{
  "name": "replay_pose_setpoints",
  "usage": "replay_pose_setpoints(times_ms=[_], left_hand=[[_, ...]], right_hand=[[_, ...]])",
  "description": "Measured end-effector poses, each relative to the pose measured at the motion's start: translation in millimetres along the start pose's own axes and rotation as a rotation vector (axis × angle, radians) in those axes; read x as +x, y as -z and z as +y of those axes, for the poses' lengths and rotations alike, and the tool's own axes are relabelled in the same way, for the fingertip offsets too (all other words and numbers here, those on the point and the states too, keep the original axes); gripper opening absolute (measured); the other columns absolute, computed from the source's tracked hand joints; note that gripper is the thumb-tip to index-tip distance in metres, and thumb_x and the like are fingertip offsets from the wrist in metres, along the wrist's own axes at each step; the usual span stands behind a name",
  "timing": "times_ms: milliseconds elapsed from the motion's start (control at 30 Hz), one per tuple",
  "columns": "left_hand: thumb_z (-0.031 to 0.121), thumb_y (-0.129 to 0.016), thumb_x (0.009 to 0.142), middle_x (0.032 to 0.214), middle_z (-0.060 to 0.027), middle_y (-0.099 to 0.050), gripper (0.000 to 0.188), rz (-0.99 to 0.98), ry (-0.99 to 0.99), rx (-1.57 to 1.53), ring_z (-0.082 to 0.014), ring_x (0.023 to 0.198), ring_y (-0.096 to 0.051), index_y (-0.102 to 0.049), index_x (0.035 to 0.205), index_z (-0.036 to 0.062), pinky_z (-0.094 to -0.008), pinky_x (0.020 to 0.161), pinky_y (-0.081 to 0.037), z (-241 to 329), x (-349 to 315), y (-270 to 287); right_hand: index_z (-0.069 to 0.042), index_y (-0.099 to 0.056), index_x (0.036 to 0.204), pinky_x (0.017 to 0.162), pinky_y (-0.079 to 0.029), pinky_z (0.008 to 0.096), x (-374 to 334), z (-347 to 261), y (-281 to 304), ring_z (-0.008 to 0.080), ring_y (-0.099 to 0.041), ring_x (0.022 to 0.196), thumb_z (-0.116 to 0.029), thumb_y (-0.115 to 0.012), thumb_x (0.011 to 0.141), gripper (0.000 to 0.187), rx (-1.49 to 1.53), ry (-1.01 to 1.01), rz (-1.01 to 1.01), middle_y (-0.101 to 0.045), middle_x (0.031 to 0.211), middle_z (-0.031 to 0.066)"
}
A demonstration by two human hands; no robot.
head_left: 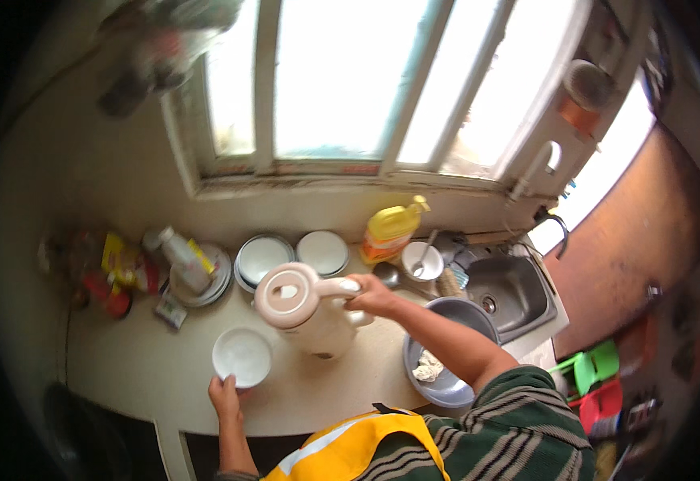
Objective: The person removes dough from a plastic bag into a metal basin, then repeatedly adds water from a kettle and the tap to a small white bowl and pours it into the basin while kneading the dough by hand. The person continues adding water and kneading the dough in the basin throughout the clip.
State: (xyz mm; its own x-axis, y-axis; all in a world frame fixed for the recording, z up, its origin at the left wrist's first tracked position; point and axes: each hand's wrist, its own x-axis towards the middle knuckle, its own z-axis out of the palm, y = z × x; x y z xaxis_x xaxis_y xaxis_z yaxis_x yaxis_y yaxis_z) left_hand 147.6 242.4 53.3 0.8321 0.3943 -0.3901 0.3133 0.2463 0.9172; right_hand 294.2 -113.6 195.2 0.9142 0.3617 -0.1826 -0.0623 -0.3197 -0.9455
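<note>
Right hand (372, 295) closed round the handle of a pale pink-lidded plastic jug (306, 309), which is lifted and tilted just above the middle of the cream-coloured table (141, 369). Left hand (224, 394) grips the near rim of a small white round bowl (242, 356) resting near the table's front edge, just left of the jug. Along the back edge: stacked white plates (263, 258), a yellow squeeze bottle (390, 231), a white cup with a spoon (421, 260). Back left corner: coloured packets (125, 268). Right end: steel sink (506, 290); grey basin (446, 385) at the front right. Bright window (350, 80) above the back edge.
</note>
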Motion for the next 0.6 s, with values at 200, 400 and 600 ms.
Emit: replay_pose_setpoints(times_ms=[200,400,600], left_hand=[[0.012,-0.05,0.084,0.085,-0.0125,-0.061,0.022,0.036,-0.033,-0.047,-0.0243,0.059,-0.063,-0.05,0.101,-0.0011,-0.0352,0.049,-0.056,15,-16,2],[0.018,-0.049,0.083,0.083,-0.0116,-0.061,0.027,0.074,-0.092,-0.026,-0.0234,0.056,-0.062,-0.05,0.104,0.0008,-0.0327,0.05,-0.056,41,-46,-12],[0.011,-0.051,0.085,0.098,-0.0238,-0.059,0.037,0.152,-0.209,-0.008,-0.0369,0.069,-0.065,-0.047,0.115,-0.0105,-0.0436,0.058,-0.06,74,-93,-61]], right_hand=[[-0.004,-0.062,0.099,0.078,-0.046,0.0279,-16,45,2,0.011,-0.057,0.085,-0.002,-0.069,0.067,0.033,0.178,0.09,0.136,-0.063,0.088,0.0004],[-0.005,-0.061,0.096,0.077,-0.046,0.0289,-39,88,21,0.0114,-0.057,0.083,-0.005,-0.071,0.07,0.028,0.232,0.135,0.092,-0.062,0.085,0.0008],[-0.004,-0.056,0.106,0.082,-0.046,0.0342,-38,94,38,0.0224,-0.058,0.093,-0.015,-0.073,0.069,0.043,-0.048,0.176,-0.031,-0.062,0.097,0.0116]])
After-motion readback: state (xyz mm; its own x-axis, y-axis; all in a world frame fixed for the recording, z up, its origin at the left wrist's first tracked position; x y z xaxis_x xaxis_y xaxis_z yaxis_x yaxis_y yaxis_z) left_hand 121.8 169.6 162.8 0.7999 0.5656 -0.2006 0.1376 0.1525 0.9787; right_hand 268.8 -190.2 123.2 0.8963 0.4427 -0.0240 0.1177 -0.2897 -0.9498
